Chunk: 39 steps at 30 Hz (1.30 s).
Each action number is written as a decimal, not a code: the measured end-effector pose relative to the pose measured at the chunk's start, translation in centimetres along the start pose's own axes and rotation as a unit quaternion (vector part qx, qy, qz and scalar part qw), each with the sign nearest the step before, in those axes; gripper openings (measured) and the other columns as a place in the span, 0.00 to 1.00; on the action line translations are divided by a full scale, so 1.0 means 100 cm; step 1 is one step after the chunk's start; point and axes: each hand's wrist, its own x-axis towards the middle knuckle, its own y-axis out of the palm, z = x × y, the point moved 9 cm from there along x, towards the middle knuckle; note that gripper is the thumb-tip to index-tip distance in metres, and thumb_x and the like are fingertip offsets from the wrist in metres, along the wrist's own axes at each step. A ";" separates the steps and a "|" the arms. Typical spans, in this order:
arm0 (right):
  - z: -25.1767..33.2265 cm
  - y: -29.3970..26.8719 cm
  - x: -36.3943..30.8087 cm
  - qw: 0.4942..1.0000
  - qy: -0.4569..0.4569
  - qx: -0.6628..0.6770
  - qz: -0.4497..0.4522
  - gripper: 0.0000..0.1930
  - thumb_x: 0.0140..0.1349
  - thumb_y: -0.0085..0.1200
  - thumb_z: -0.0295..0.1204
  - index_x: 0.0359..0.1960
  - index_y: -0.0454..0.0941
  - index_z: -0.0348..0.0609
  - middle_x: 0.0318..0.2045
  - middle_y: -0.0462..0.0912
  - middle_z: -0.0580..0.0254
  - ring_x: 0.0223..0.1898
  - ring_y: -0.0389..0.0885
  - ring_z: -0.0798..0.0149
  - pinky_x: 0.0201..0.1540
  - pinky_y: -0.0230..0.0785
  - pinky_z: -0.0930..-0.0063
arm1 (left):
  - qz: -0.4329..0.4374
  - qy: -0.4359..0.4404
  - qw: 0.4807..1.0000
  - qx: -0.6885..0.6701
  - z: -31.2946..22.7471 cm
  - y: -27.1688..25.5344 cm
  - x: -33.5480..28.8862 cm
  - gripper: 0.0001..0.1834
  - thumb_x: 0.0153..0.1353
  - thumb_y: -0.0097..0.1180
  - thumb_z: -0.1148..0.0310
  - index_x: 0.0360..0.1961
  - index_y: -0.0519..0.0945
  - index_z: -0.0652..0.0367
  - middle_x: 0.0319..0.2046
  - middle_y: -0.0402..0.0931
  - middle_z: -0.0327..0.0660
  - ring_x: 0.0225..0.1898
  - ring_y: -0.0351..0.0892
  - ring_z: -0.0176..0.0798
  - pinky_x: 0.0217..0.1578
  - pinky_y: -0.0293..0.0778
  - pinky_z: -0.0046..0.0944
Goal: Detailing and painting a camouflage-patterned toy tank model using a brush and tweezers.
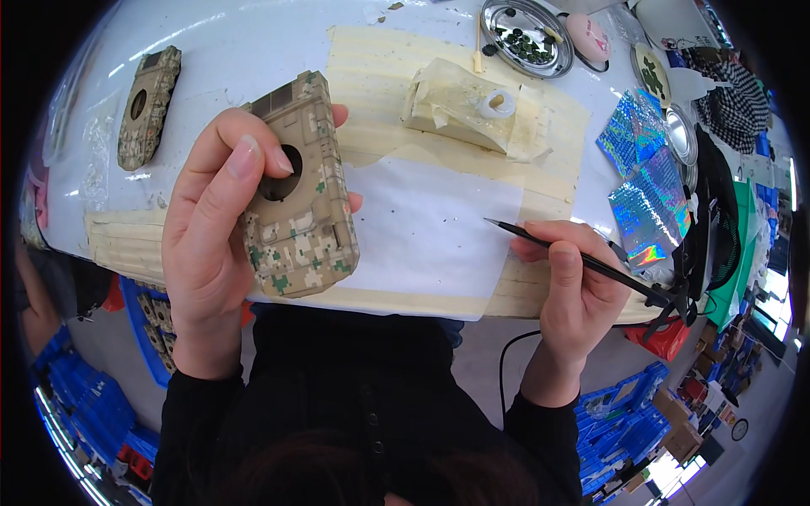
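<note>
Tan-and-green camouflage hull (pixel 305 215) is up in the left hand (pixel 215 198), head view, raised above the table (pixel 236 51) near its near edge, in front of the left part of the white sheet (pixel 422 253). Left forearm comes up from below, thumb and bent index finger on the hull's face by the round opening; fingers grasp it, two fingertips showing past its right side. Right hand (pixel 582 274) is over the near edge toward the table's right end, thumb and fingers pinching black tweezers (pixel 606 270) like a pen, points aimed left past the sheet's right edge. Hidden: most left fingers and the hull's back; right-hand lower fingers partly covered. Can't tell if tweezer tips meet. Specks on sheet too small to identify. Second hull (pixel 148 122) lies toward the far left corner. Taped block (pixel 456 118) sits beyond the sheet, white cup (pixel 498 104) on top, contents unclear. Table's far edge is cut off by the frame.
</note>
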 end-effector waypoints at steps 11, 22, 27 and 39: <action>-0.002 -0.004 -0.002 1.000 -0.006 -0.006 -0.007 0.08 0.61 0.52 0.24 0.34 0.79 0.30 0.30 0.81 0.54 0.29 0.81 0.67 0.35 0.71 0.80 | 0.002 -0.001 1.000 -0.005 0.000 0.000 0.000 0.11 0.68 0.33 0.65 0.32 0.62 0.60 0.54 0.58 0.71 0.43 0.79 0.49 0.41 0.81 0.39; -0.003 -0.002 -0.002 1.000 -0.002 0.012 -0.009 0.07 0.61 0.51 0.23 0.34 0.78 0.29 0.30 0.81 0.55 0.30 0.80 0.69 0.36 0.71 0.82 | 0.001 -0.009 1.000 0.007 0.000 0.001 -0.001 0.11 0.68 0.34 0.65 0.33 0.62 0.60 0.54 0.60 0.71 0.42 0.80 0.47 0.40 0.81 0.38; -0.002 -0.001 -0.002 1.000 -0.003 0.003 -0.006 0.07 0.61 0.52 0.23 0.35 0.78 0.29 0.30 0.81 0.56 0.30 0.80 0.69 0.36 0.71 0.82 | 0.003 -0.008 1.000 0.002 0.001 0.000 -0.001 0.11 0.68 0.33 0.65 0.33 0.62 0.60 0.54 0.60 0.71 0.42 0.80 0.47 0.40 0.81 0.38; -0.002 0.000 -0.002 1.000 -0.010 0.002 -0.001 0.07 0.61 0.52 0.23 0.34 0.78 0.29 0.30 0.81 0.55 0.30 0.80 0.68 0.35 0.71 0.81 | -0.005 -0.005 1.000 -0.003 0.000 0.000 -0.001 0.11 0.69 0.33 0.65 0.33 0.62 0.60 0.54 0.60 0.71 0.41 0.81 0.47 0.39 0.81 0.38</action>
